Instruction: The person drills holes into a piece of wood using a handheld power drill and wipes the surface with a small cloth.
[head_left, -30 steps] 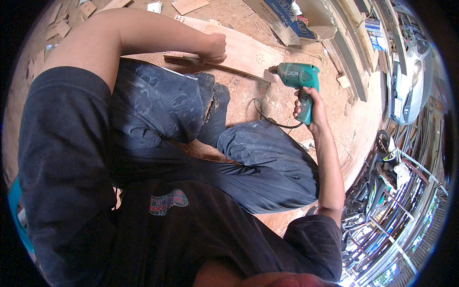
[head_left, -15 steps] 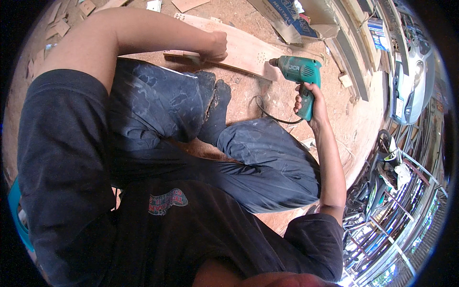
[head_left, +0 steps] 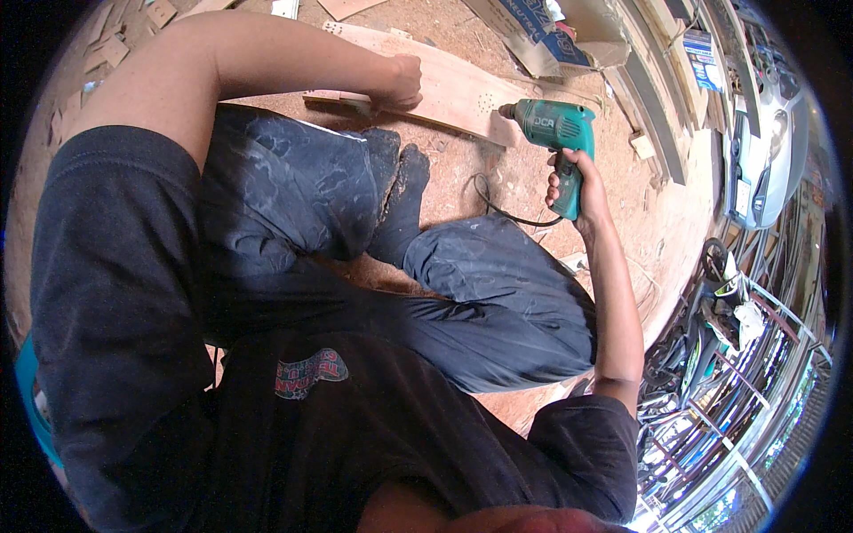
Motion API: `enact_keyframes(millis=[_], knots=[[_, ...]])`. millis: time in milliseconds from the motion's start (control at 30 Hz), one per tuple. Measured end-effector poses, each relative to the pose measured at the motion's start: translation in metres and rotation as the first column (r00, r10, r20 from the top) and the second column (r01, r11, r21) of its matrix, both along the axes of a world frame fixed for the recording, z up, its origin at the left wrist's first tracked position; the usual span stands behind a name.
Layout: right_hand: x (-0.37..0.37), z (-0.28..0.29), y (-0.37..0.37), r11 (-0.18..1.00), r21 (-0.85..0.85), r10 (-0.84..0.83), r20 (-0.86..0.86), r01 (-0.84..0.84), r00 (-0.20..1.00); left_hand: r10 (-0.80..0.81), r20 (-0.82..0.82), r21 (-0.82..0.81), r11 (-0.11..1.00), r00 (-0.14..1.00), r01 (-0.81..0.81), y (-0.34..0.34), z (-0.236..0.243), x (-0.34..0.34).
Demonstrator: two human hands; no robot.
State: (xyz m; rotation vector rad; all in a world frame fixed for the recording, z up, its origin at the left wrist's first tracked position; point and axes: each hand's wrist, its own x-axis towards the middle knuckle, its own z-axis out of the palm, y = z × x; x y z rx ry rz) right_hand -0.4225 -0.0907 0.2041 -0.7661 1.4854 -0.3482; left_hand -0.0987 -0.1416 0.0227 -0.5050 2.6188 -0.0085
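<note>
A long pale wooden board lies slanting across the floor, with clusters of small drilled holes near both ends. My left hand is closed at the board's near edge, around its middle; the fingertips are hidden. In my right hand is a green corded power drill, the fingers wrapped round its handle by the trigger. The drill lies sideways with its chuck pointing left, over the board's right end beside the holes. Whether a bit touches the wood is too small to tell.
A shorter wood strip lies below my left forearm. The black cord loops near my knee. Wood offcuts are scattered at the far left. An open cardboard box and stacked planks stand at the far right.
The drill and my right hand have shifted very slightly up. My left hand keeps its place on the board.
</note>
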Motion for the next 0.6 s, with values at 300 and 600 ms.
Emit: enact_keyframes(millis=[300, 600], knots=[[0.003, 0.004, -0.003, 0.998, 0.019, 0.063, -0.077, -0.062, 0.995, 0.013, -0.02, -0.001, 1.0, 1.0, -0.013, -0.002, -0.008, 0.003], [0.001, 0.003, -0.005, 0.997, 0.066, 0.058, -0.136, -0.05, 0.989, -0.011, -0.044, -0.012, 1.0, 0.999, 0.011, -0.002, -0.004, 0.003]])
